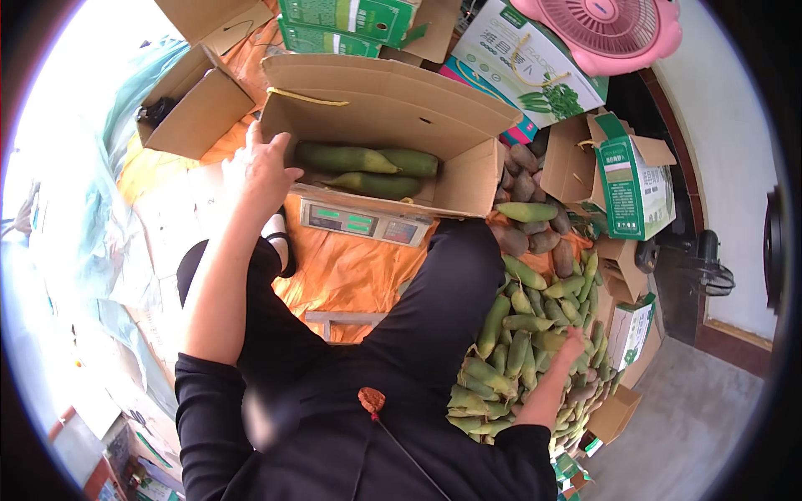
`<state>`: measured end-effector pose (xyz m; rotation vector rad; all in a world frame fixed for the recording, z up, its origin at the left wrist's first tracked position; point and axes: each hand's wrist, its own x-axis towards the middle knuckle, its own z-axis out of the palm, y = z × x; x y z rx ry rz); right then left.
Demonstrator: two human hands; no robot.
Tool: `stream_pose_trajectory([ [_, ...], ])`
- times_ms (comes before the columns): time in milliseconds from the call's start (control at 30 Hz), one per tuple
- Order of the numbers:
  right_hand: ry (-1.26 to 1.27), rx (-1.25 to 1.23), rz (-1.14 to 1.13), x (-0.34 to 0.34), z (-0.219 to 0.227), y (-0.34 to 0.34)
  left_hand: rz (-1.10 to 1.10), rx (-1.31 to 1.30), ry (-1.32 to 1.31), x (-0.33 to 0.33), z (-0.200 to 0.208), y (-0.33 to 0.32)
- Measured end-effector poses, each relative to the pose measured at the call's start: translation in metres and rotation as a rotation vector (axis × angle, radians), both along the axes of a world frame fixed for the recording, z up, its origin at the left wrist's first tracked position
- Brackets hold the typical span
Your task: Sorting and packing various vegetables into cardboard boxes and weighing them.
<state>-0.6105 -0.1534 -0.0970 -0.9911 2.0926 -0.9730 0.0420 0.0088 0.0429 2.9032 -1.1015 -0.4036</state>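
I'm looking down at a crinkled orange plastic sheet (347, 280): a pale scale with glowing green displays (365, 224) is sitting on it, reddish-brown oblong roots (545, 242) are lying rightward, long green radishes (520, 355) are heaping up beside them.

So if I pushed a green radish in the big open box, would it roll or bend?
A green radish might roll a little, since its body looks rounded, but the open box has sides that could stop it. It probably wouldn't bend: it looks thick.
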Motion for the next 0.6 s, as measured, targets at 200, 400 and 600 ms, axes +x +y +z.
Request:
stream_pose_trajectory([
  [200, -0.152, 0.012, 0.099, 0.070, 0.118, -0.019, -0.017, 0.020, -0.004, 0.000, -0.004, -0.001],
  [400, -0.325, -0.252, 0.765, 0.195, 0.234, -0.034, -0.019, 0.025, 0.004, 0.004, -0.005, 0.004],
  [600, -0.458, -0.340, 1.209, 0.310, 0.295, -0.050, -0.061, -0.068, 0.026, 0.005, -0.013, 0.001],
])
